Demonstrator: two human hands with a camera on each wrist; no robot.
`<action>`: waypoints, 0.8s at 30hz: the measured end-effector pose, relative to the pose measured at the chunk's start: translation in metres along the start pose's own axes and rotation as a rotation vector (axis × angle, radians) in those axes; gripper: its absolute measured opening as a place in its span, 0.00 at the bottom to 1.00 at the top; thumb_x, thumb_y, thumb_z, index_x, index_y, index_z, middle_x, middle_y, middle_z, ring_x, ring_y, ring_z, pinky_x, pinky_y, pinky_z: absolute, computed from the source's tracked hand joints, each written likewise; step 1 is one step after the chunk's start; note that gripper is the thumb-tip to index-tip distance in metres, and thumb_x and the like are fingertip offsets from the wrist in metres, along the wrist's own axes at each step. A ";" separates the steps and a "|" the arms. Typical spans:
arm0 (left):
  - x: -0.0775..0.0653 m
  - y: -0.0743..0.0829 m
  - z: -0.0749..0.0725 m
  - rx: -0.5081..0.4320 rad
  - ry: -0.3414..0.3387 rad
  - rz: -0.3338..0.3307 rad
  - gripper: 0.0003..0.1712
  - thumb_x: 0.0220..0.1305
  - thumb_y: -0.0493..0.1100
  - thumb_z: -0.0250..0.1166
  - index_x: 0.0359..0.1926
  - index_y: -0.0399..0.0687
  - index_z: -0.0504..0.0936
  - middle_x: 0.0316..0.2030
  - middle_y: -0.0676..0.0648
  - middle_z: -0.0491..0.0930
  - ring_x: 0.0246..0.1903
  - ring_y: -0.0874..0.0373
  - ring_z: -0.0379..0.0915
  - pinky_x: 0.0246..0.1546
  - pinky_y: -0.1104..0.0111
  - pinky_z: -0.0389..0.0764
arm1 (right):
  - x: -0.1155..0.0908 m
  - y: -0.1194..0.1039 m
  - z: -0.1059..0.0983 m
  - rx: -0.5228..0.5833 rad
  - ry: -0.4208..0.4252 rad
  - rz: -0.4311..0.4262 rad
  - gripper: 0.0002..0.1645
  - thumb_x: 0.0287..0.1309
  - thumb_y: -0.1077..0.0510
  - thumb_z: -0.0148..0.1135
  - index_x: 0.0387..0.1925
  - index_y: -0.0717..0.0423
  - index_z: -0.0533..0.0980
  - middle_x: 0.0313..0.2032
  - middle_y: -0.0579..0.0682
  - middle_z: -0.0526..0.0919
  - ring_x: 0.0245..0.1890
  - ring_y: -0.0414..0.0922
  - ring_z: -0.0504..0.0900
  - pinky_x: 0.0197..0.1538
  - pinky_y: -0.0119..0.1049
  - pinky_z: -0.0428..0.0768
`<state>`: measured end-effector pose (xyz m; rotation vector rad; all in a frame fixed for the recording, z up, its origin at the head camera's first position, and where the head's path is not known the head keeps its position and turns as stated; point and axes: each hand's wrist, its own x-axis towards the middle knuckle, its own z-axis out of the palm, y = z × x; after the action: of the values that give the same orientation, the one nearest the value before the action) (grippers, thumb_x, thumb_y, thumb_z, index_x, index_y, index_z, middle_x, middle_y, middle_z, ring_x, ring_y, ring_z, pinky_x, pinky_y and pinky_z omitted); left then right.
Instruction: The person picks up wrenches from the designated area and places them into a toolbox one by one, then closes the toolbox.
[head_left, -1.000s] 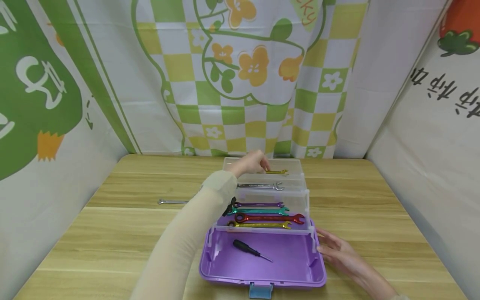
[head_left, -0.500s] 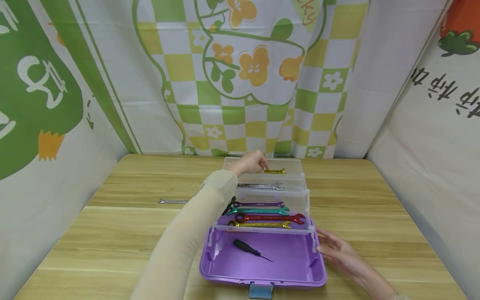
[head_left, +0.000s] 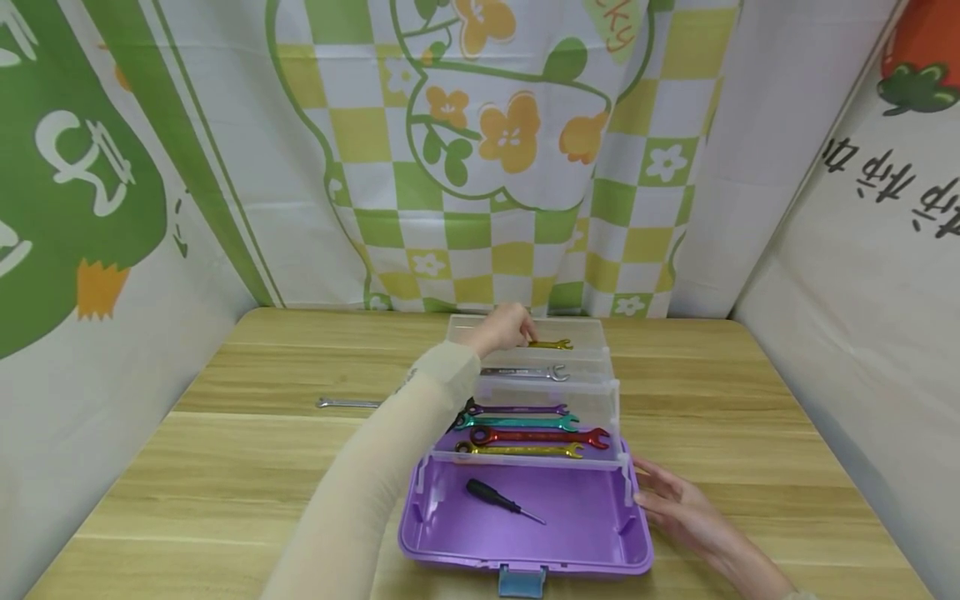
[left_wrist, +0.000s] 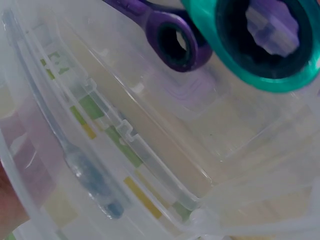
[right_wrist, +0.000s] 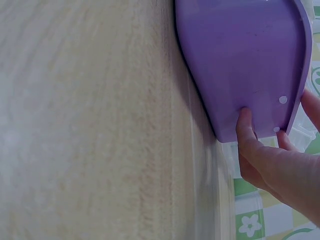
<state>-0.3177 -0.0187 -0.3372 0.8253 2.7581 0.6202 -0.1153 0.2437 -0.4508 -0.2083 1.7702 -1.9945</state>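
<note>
My left hand point(head_left: 506, 327) reaches over the back clear tray, its fingertips pinching a gold wrench point(head_left: 555, 344) whose open end sticks out to the right. Most of that hand is out of the left wrist view, which shows the purple wrench point(left_wrist: 175, 42) and the green wrench point(left_wrist: 272, 80) close up through clear plastic. Against the right side of the purple toolbox point(head_left: 525, 562) rests my right hand point(head_left: 678, 504). In the right wrist view its fingertips touch the box's outer wall point(right_wrist: 245, 55), fingers loosely extended.
A silver wrench point(head_left: 525, 372) lies in the middle tray. Purple, green, red point(head_left: 540, 436) and yellow wrenches fill the front tray. A black-handled screwdriver point(head_left: 495, 494) lies in the box bottom. Another silver wrench point(head_left: 345, 403) lies on the wooden table point(head_left: 187, 492), left of the box.
The gold wrench's open end has shifted very slightly left under my left fingers. The left forearm has shifted slightly right. My right hand stays at the box's side.
</note>
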 end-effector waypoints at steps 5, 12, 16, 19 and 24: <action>-0.001 0.000 0.000 -0.021 -0.003 -0.016 0.13 0.50 0.26 0.59 0.37 0.41 0.83 0.35 0.45 0.81 0.35 0.56 0.74 0.37 0.72 0.74 | 0.000 0.001 0.000 0.011 -0.006 -0.009 0.41 0.59 0.64 0.49 0.62 0.72 0.36 0.61 0.72 0.48 0.50 0.40 0.72 0.54 0.35 0.70; -0.005 -0.001 -0.011 -0.075 -0.044 -0.011 0.18 0.51 0.25 0.53 0.42 0.38 0.80 0.42 0.40 0.78 0.23 0.62 0.66 0.26 0.77 0.70 | 0.000 0.001 -0.001 0.015 -0.001 -0.012 0.40 0.59 0.64 0.50 0.63 0.71 0.39 0.61 0.71 0.51 0.51 0.41 0.72 0.54 0.35 0.70; -0.011 0.001 -0.020 -0.087 -0.034 0.008 0.17 0.53 0.26 0.52 0.44 0.37 0.79 0.45 0.40 0.77 0.22 0.63 0.66 0.27 0.77 0.71 | 0.000 0.002 -0.002 0.029 -0.007 -0.028 0.37 0.59 0.65 0.49 0.64 0.68 0.43 0.60 0.67 0.56 0.51 0.41 0.72 0.54 0.35 0.70; -0.016 0.002 -0.025 -0.092 -0.026 0.022 0.15 0.55 0.29 0.55 0.44 0.37 0.79 0.44 0.41 0.78 0.36 0.56 0.74 0.41 0.71 0.74 | 0.000 0.002 -0.002 0.040 -0.007 -0.033 0.35 0.58 0.65 0.50 0.65 0.61 0.49 0.59 0.63 0.60 0.50 0.41 0.72 0.54 0.35 0.70; -0.025 0.001 -0.030 -0.079 -0.024 0.044 0.14 0.56 0.34 0.57 0.45 0.38 0.78 0.43 0.42 0.78 0.44 0.51 0.73 0.47 0.66 0.73 | -0.001 0.002 -0.001 0.021 0.003 -0.019 0.36 0.59 0.64 0.50 0.65 0.63 0.47 0.60 0.67 0.56 0.50 0.40 0.72 0.54 0.35 0.70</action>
<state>-0.3052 -0.0421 -0.3082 0.8728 2.6819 0.7182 -0.1148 0.2448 -0.4528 -0.2160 1.7549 -2.0268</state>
